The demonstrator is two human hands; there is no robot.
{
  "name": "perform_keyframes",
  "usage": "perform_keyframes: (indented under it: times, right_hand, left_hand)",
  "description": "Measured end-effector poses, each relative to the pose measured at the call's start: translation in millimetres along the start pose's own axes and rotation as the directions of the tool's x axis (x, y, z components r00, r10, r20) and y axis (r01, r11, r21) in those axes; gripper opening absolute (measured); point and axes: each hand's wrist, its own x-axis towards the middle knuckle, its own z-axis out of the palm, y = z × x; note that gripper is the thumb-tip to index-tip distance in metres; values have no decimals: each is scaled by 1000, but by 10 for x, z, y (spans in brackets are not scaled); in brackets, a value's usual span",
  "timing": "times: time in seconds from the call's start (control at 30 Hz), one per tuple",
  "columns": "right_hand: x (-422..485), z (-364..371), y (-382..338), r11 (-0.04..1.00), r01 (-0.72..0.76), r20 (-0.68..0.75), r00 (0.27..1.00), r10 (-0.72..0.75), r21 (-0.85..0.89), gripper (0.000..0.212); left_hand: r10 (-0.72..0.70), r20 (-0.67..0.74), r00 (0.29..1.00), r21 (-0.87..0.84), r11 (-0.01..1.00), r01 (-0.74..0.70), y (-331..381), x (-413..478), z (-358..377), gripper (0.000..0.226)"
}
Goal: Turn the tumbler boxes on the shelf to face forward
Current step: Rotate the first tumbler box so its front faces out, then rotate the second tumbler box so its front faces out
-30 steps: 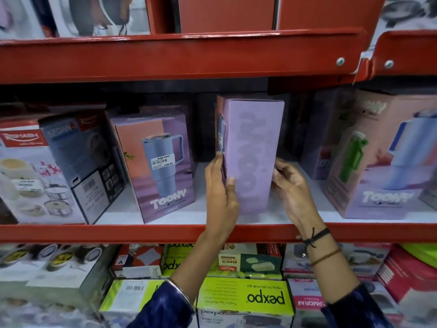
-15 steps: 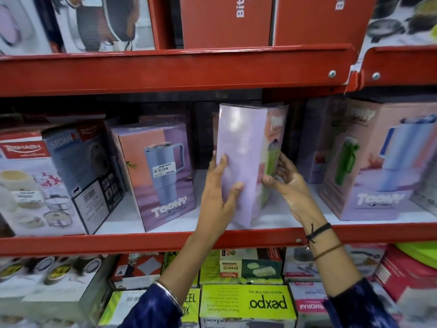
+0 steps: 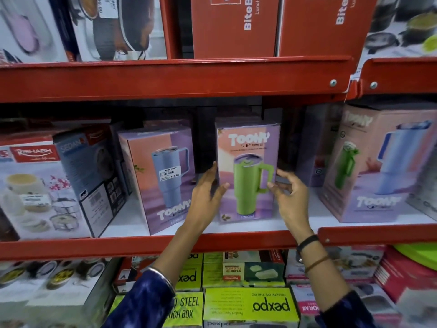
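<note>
The green tumbler box [image 3: 248, 171] stands upright between my hands, front face toward me; left hand [image 3: 207, 190] touches its edge, right hand [image 3: 289, 192] hovers loose, neither holding.

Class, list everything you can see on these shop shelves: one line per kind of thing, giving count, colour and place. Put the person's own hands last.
Shelf rails: red, crossing above and below the middle shelf.
Green-tumbler box: one, lilac and peach, middle shelf centre, front facing forward.
Blue-tumbler box: one, lilac and peach, left of it, angled.
Large tumbler box: one, pink and lilac, right.
Sedan box: one, blue-grey, left.
Rishabh box: one, white and red, far left.
BiteBox lunch boxes: two, red, top shelf.
Pexpo box: lime green, bottom shelf.
Left hand: on the green-tumbler box's left edge.
Right hand: at its right edge.
</note>
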Motion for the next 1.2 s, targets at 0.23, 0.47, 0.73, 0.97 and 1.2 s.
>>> perform_keyframes:
  times: [0.23, 0.47, 0.73, 0.97, 1.2]
  right_hand:
    - [-115, 35, 74, 999, 6, -35, 999, -7, -35, 29]
    - [-438, 145, -311, 975, 157, -115, 978, -176, -159, 47]
    - [-985, 898, -833, 968, 234, 73, 968, -241, 89, 40]
    - [-1303, 1687, -780, 984, 136, 146, 977, -152, 115, 56]
    - [-1427, 2219, -627, 989, 134, 89, 988, -129, -58, 70]
  left_hand:
    - [37, 5, 999, -10, 999, -36, -69, -17, 31, 60]
    - [171, -127, 977, -1, 985, -173, 70, -276, -91, 47]
    - [456, -513, 727, 178, 885, -430, -168, -560, -728, 27]
    - [106, -550, 828, -60, 984, -166, -554, -574, -1253, 33]
    - [-292, -261, 920, -342, 919, 195, -837, -267, -1414, 43]
